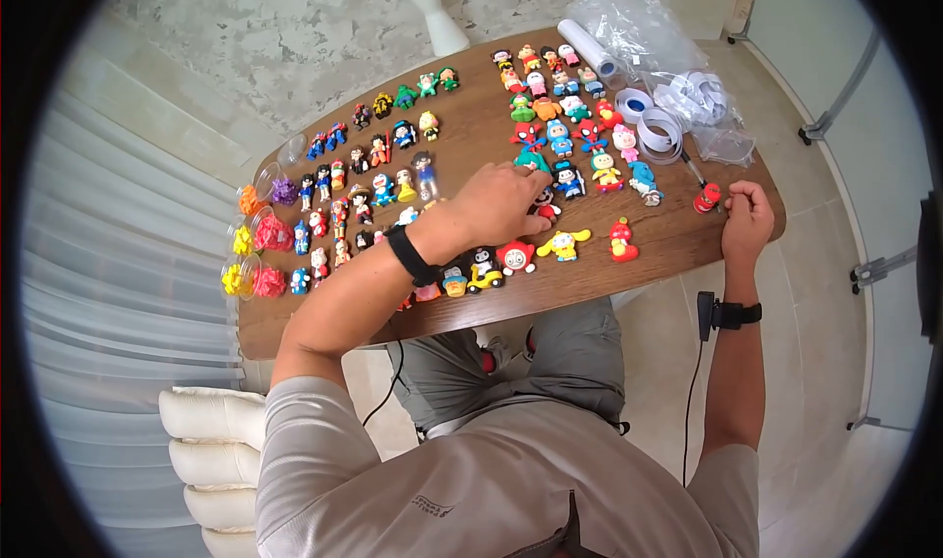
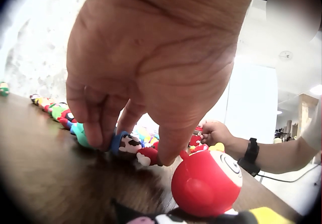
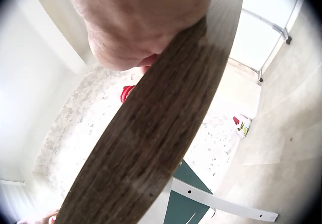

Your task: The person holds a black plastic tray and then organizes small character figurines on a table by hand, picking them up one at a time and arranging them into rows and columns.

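Observation:
My left hand (image 1: 506, 204) reaches over the front rows of small toy figures. Its thumb and fingers hold a figurine with a blue cap and a moustache (image 2: 132, 142), thumb at the red end, fingertips at the cap. In the head view the hand partly covers this figurine. Close below the thumb sits a round red figure with a white face (image 2: 207, 183). At the table's right edge rests my right hand (image 1: 749, 219), its fingers loosely curled with nothing seen in them. Beside those fingers lies a red object with a thin shaft (image 1: 706, 197).
Rows of figures (image 1: 381, 155) cover the left of the wooden table (image 1: 471, 116). Round tubs hold coloured pieces (image 1: 270, 232) at its left end. White label rolls (image 1: 660, 136) and clear plastic bags (image 1: 629, 23) lie at the back right. A white chair (image 1: 211, 450) stands lower left.

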Demonstrator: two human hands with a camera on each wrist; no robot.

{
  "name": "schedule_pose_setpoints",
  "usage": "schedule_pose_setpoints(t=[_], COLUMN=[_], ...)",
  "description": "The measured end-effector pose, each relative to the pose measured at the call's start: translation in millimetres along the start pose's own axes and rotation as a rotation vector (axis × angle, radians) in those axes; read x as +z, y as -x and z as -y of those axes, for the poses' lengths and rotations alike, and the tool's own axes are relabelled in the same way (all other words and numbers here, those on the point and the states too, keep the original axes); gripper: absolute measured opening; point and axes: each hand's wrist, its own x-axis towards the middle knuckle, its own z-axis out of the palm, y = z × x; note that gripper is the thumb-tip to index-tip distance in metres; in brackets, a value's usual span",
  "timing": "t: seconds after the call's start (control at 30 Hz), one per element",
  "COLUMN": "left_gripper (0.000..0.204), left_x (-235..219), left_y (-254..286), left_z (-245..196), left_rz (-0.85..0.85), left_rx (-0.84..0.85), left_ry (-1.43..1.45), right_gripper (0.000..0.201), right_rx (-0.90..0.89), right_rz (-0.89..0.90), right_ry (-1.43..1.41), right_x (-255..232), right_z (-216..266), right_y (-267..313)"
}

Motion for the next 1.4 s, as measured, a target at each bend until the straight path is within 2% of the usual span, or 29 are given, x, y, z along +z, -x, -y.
schedule_pose_setpoints(t=[0.1, 0.4, 0.53, 0.63, 0.73, 0.83, 0.93, 1.03, 1.13, 1.27, 1.4], left_gripper=[0.053, 0.055, 0.047, 0.041, 0.030, 0.019, 0.015, 0.015, 0.017, 0.026, 0.026], left_x=[3.0, -16.0, -29.7, -45.4, -37.0, 3.9, 44.5, 80.2, 103.6, 111.3, 120.0], left_y=[2.5, 16.0, 57.0, 100.0, 145.0, 182.8, 214.6, 243.0, 255.3, 264.0, 264.0], left_z=[1.3, -5.7, -11.9, -36.2, -56.4, -60.7, -59.0, -53.4, -45.8, -23.2, -12.9], left_rz=[-0.051, 0.025, -0.022, -0.017, -0.192, -0.352, -0.697, -1.012, -1.267, -1.280, -1.296], left_rx=[0.015, -0.061, -0.001, 0.005, 0.055, 0.036, -0.125, -0.388, -0.506, -0.466, -0.534], left_ry=[0.014, -0.069, -0.124, -0.092, 0.182, 0.337, 0.452, 0.472, 0.500, 0.366, 0.405], right_gripper=[0.013, 0.013, 0.012, 0.013, 0.013, 0.013, 0.013, 0.013, 0.013, 0.013, 0.012], right_rx=[-0.019, -0.059, -0.046, -0.053, -0.059, -0.061, -0.062, -0.061, -0.068, -0.085, -0.131], right_rz=[0.010, 0.007, 0.000, -0.001, -0.003, 0.005, 0.014, 0.019, 0.006, -0.012, -0.035], right_ry=[-0.035, -0.020, -0.024, -0.007, -0.016, -0.012, 0.014, 0.034, 0.060, 0.105, 0.136], right_x=[-0.5, 1.0, 0.4, 0.6, 2.4, 1.4, 3.1, 2.8, 3.2, 3.7, 1.9], right_z=[-0.7, -0.1, 3.2, 0.2, 0.5, 2.3, 3.4, 3.1, 5.2, 6.6, 2.9], right_y=[1.1, -0.3, -1.5, -0.6, -1.2, -0.3, -0.6, 1.0, 0.1, -1.0, -1.3])
